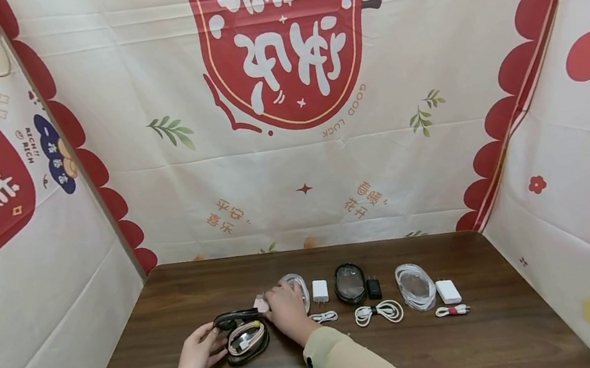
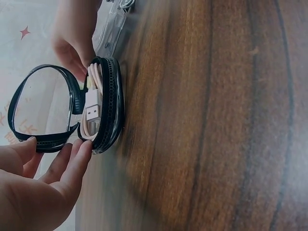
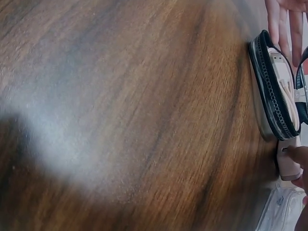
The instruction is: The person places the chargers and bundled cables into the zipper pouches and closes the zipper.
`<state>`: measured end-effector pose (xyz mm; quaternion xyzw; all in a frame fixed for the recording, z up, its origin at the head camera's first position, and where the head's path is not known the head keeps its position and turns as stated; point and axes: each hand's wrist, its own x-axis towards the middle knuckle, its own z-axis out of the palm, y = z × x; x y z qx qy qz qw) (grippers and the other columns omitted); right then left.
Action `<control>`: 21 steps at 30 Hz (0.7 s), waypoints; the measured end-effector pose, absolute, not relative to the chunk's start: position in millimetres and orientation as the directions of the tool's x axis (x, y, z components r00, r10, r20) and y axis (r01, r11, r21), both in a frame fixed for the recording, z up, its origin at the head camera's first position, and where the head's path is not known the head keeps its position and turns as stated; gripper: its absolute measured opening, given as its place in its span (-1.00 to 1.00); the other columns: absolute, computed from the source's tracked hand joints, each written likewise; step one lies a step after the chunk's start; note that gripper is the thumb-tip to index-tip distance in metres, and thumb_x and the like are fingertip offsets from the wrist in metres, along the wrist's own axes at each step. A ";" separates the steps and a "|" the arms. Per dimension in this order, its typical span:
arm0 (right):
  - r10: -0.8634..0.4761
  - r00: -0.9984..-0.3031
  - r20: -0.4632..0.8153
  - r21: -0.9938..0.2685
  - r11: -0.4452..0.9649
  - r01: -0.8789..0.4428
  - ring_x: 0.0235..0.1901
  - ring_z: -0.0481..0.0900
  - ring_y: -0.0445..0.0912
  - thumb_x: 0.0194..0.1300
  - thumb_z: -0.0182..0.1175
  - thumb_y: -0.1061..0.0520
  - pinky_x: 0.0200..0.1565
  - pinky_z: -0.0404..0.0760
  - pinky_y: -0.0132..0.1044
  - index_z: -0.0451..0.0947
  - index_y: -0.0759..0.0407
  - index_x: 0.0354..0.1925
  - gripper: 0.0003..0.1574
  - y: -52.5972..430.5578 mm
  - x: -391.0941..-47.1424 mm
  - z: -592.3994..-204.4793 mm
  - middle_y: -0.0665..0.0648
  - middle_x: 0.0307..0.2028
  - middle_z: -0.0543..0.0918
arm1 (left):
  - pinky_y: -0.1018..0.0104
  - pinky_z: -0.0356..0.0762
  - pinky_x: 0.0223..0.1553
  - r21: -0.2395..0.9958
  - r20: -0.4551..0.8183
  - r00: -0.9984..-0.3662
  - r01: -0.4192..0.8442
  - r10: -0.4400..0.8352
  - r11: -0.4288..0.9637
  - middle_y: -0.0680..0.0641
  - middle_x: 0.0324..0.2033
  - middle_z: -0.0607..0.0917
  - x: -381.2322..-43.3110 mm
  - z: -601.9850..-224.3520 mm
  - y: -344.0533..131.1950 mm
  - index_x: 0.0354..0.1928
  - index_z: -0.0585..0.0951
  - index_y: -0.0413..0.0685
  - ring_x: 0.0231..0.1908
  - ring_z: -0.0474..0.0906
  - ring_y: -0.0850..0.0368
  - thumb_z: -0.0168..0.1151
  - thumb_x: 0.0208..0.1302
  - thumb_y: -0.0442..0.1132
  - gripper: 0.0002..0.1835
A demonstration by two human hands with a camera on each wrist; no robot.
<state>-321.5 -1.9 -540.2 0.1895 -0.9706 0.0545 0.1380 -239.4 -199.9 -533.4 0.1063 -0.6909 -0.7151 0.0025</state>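
Observation:
A small black zip case [image 1: 250, 359] with clear panels lies on the table with its lid [image 2: 44, 103] raised. Inside it is a coiled pale pink USB cable [image 2: 92, 103]. My left hand [image 1: 197, 353] pinches the lid's edge with the thumb, other fingertips against the case's near side. On the far side, my right hand [image 1: 288, 310] holds a pale pink charger plug [image 3: 288, 161] between thumb and fingers, right beside the case's end. In the head view that hand partly covers a clear-sided case [image 1: 303, 290] behind it.
To the right on the brown table [image 1: 399, 358] lie a white plug [image 1: 319, 290], a black case [image 1: 350, 283], a black plug [image 1: 374, 289], a clear case [image 1: 416, 286] and another white plug [image 1: 448, 291]. Coiled white cables [image 1: 378, 312] lie in front. Printed cloth walls surround the table.

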 end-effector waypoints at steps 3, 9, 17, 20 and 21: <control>-0.339 -0.890 0.304 -0.122 0.913 -0.390 -0.02 0.35 -0.05 0.00 0.29 -0.16 0.02 0.22 0.04 0.60 -0.13 -0.20 -0.65 0.6 -319.7 -540.2 -0.09 -0.20 0.59 | 0.04 0.54 -0.22 0.988 -0.149 -0.977 -0.143 -0.150 -0.052 -0.26 -0.08 0.52 -238.7 -534.6 -198.7 0.07 0.35 -0.42 -0.21 0.56 -0.12 0.00 0.30 -0.33 -0.64; -0.295 -0.887 0.355 -0.279 0.872 -0.402 -0.09 0.39 -0.07 -0.03 0.31 -0.12 0.02 0.22 0.02 0.61 -0.08 -0.18 -0.62 9.0 -317.7 -537.8 -0.09 -0.18 0.59 | 0.06 0.54 -0.23 0.987 -0.154 -0.977 -0.147 -0.148 -0.059 -0.28 -0.06 0.49 -238.6 -535.2 -197.5 0.07 0.35 -0.42 -0.20 0.56 -0.13 -0.01 0.30 -0.32 -0.64; -0.247 -0.897 0.366 -0.442 0.803 -0.401 -0.15 0.48 -0.10 -0.05 0.35 -0.05 -0.05 0.36 -0.07 0.57 -0.04 -0.16 -0.59 21.9 -312.6 -531.7 -0.09 -0.22 0.60 | 0.06 0.54 -0.22 0.985 -0.169 -0.974 -0.163 -0.152 -0.050 -0.29 -0.05 0.50 -237.9 -532.3 -198.3 0.07 0.36 -0.40 -0.21 0.56 -0.11 -0.02 0.31 -0.30 -0.64; -0.234 -0.901 0.365 -0.505 0.763 -0.403 -0.15 0.49 -0.12 -0.05 0.35 -0.02 -0.07 0.39 -0.11 0.56 -0.02 -0.16 -0.58 28.6 -308.1 -528.2 -0.07 -0.23 0.59 | 0.06 0.54 -0.23 0.985 -0.170 -0.973 -0.165 -0.153 -0.044 -0.31 -0.06 0.51 -239.1 -532.1 -197.4 0.05 0.38 -0.39 -0.24 0.57 -0.09 0.00 0.31 -0.29 -0.65; -0.229 -0.903 0.363 -0.524 0.752 -0.401 -0.15 0.49 -0.12 -0.05 0.35 -0.02 -0.07 0.40 -0.13 0.55 -0.02 -0.15 -0.58 30.8 -306.4 -527.2 -0.08 -0.23 0.59 | 0.06 0.55 -0.23 0.985 -0.170 -0.974 -0.165 -0.153 -0.043 -0.32 -0.06 0.52 -239.6 -532.2 -197.1 0.05 0.38 -0.39 -0.24 0.57 -0.08 0.00 0.30 -0.29 -0.65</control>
